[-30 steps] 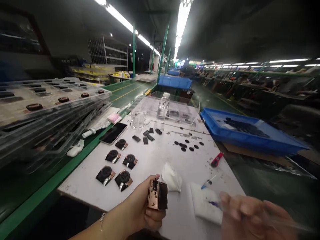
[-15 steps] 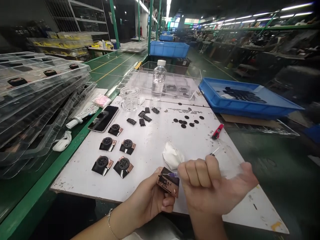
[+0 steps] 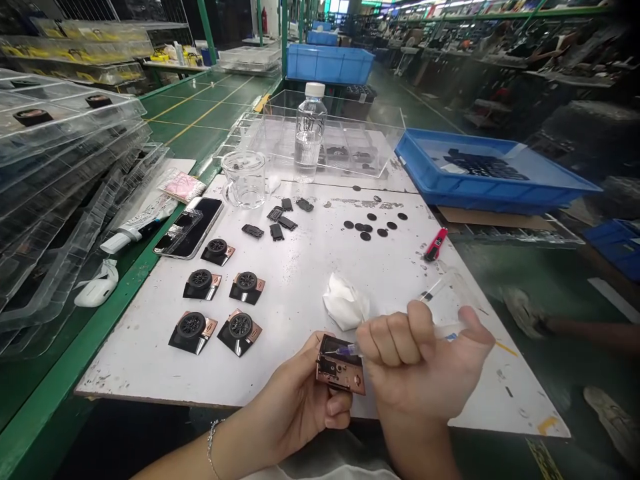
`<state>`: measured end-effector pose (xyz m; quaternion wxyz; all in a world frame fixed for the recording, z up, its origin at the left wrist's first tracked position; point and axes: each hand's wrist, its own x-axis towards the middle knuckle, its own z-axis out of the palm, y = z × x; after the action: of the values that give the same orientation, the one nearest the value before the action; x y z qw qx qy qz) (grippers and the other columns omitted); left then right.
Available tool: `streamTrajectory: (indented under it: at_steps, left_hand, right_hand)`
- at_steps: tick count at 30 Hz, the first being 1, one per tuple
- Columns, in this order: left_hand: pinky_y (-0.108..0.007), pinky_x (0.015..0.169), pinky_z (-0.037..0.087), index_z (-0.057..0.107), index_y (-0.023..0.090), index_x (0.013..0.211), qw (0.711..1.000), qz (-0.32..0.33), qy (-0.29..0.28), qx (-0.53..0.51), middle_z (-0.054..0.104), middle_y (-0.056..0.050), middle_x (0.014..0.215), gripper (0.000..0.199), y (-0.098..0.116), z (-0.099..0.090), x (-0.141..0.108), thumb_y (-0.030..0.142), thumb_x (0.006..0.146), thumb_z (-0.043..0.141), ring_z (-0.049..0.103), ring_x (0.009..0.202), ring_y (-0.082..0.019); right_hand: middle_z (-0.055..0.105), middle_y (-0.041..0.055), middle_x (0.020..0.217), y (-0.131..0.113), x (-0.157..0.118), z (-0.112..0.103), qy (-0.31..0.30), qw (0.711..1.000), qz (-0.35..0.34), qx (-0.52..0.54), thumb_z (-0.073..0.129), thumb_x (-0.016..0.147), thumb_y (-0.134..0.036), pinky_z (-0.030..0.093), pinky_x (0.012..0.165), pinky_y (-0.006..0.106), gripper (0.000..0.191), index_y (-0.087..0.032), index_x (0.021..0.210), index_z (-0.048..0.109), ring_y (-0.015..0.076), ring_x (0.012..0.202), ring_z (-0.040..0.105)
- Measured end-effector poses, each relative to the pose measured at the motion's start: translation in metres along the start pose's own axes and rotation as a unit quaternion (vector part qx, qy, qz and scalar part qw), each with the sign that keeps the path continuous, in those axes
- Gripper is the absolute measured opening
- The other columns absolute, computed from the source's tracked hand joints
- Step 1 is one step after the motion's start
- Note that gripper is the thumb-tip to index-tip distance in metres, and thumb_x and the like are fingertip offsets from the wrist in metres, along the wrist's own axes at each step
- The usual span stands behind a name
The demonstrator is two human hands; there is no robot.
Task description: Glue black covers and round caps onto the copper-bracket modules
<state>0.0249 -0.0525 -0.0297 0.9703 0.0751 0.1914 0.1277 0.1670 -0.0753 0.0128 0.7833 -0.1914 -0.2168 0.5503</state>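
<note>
Near the table's front edge, my left hand (image 3: pixel 305 393) is closed on a copper-and-black part (image 3: pixel 343 373), tilted so that its inner side with small posts shows. My right hand (image 3: pixel 420 367) wraps around a syringe (image 3: pixel 434 288) with a purple needle hub (image 3: pixel 346 350). The needle tip points at the part's dark upper area; whether it touches I cannot tell. My right thumb lies at the plunger end. Just beyond both hands is a crumpled white tissue (image 3: pixel 345 301). Several similar copper-and-black parts with a wheel on each (image 3: pixel 240 325) lie to the left.
Small black pieces (image 3: pixel 276 231), black discs (image 3: pixel 367 228) and a red cutter (image 3: pixel 435 245) lie farther back. A glass mug (image 3: pixel 245 180), water bottle (image 3: pixel 309 137) and phone (image 3: pixel 189 228) stand or lie beyond. Clear trays are stacked left, a blue bin (image 3: pixel 490 173) right. A person's feet show at right.
The view has tilted down and shifted slightly right. My right thumb has moved in closer to the fist. A person's feet and leg have come into view at the right.
</note>
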Motion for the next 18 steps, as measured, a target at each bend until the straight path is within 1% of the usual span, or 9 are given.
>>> streamTrajectory:
  at_steps: [4,8,13,14,16,17,18]
  left_hand:
    - [-0.022,0.055,0.026,0.043,0.019,0.084,1.0,-0.008,0.003,-0.004,0.065,-0.003,0.079,0.023,0.001,-0.001,0.0,0.037,0.095,0.053,0.049,0.054,-0.007]
    - [-0.022,0.055,0.027,0.043,0.019,0.082,1.0,-0.015,0.009,-0.006,0.066,-0.004,0.079,0.027,0.001,0.0,0.0,0.04,0.094,0.054,0.049,0.053,-0.007]
    - [-0.021,0.054,0.027,0.043,0.019,0.082,1.0,-0.015,0.011,-0.005,0.066,-0.005,0.08,0.027,0.002,0.001,0.0,0.04,0.093,0.056,0.048,0.053,-0.007]
    - [-0.021,0.054,0.026,0.043,0.019,0.083,1.0,-0.014,0.013,-0.004,0.065,-0.005,0.081,0.026,0.002,0.001,0.0,0.039,0.093,0.057,0.048,0.053,-0.007]
    - [-0.021,0.054,0.026,0.043,0.019,0.082,1.0,-0.011,0.013,-0.005,0.063,-0.003,0.078,0.025,0.002,0.002,0.0,0.037,0.092,0.058,0.048,0.054,-0.007]
    - [-0.021,0.054,0.026,0.043,0.019,0.081,1.0,-0.006,0.011,-0.006,0.061,-0.002,0.075,0.025,0.002,0.002,0.0,0.035,0.092,0.058,0.048,0.054,-0.007]
    - [-0.021,0.054,0.026,0.043,0.019,0.08,1.0,-0.001,0.008,-0.009,0.059,0.0,0.073,0.025,0.002,0.002,0.0,0.034,0.092,0.058,0.048,0.055,-0.007]
  right_hand:
    - [0.013,-0.0085,0.038,0.001,-0.001,-0.002,0.013,1.0,0.006,-0.007,0.037,0.087,-0.06,0.019,0.038,0.026,0.055,-0.02,0.052,0.023,0.0077,0.035,0.01]
    - [0.013,-0.0083,0.038,0.0,-0.001,-0.003,0.011,1.0,-0.001,-0.028,0.034,0.087,-0.062,0.019,0.038,0.026,0.056,-0.02,0.052,0.024,0.0075,0.034,0.01]
    - [0.011,-0.0077,0.038,0.0,0.0,0.002,0.016,0.998,-0.006,-0.057,0.03,0.087,-0.064,0.021,0.038,0.027,0.056,-0.02,0.052,0.025,0.008,0.035,0.01]
    - [0.011,-0.0074,0.038,0.0,-0.002,0.004,0.009,0.997,-0.008,-0.076,0.028,0.088,-0.065,0.023,0.039,0.027,0.057,-0.02,0.052,0.025,0.0083,0.034,0.011]
    - [0.015,-0.0063,0.037,0.0,-0.009,0.007,-0.017,0.988,-0.029,-0.154,0.022,0.088,-0.07,0.028,0.039,0.028,0.061,-0.021,0.052,0.026,0.0096,0.033,0.017]
    - [0.018,-0.0057,0.037,0.0,-0.015,0.009,-0.028,0.978,-0.043,-0.202,0.023,0.087,-0.072,0.031,0.039,0.029,0.062,-0.022,0.051,0.028,0.0107,0.032,0.021]
    - [0.022,-0.0053,0.036,0.0,-0.023,0.009,-0.034,0.966,-0.058,-0.248,0.03,0.086,-0.072,0.032,0.039,0.031,0.062,-0.023,0.049,0.031,0.012,0.032,0.025]
